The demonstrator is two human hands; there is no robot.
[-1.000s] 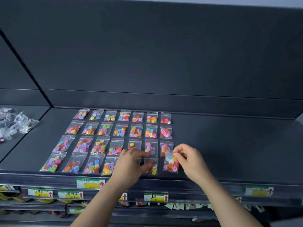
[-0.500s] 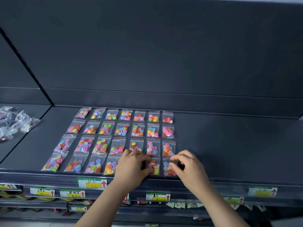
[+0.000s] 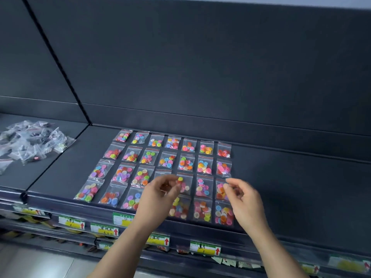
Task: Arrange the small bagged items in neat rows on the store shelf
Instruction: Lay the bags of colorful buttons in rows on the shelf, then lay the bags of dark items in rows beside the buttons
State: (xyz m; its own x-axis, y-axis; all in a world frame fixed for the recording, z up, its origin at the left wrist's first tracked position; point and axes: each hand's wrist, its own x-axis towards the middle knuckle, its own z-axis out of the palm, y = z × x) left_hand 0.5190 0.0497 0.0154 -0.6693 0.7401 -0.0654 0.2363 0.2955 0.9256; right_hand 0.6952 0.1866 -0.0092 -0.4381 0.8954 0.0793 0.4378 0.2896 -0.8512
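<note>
The left grip [image 3: 160,195] and right grip [image 3: 245,199] are held loosely curled, empty, over the button bags [image 3: 204,167] laid in rows on the shelf [image 3: 291,187]; the unsorted bag pile [image 3: 30,143] lies well leftward, nearer the left grip

Bags of buttons [image 3: 205,149] lay flat in 4 rows on dark shelf [image 3: 301,187]. Left grip [image 3: 160,195] & right grip [image 3: 246,199] hovered over front rows, fingers loosely curled, blurred, nothing held. Pile of clear bags [image 3: 30,143] far left; price tags [image 3: 204,247] below.
</note>
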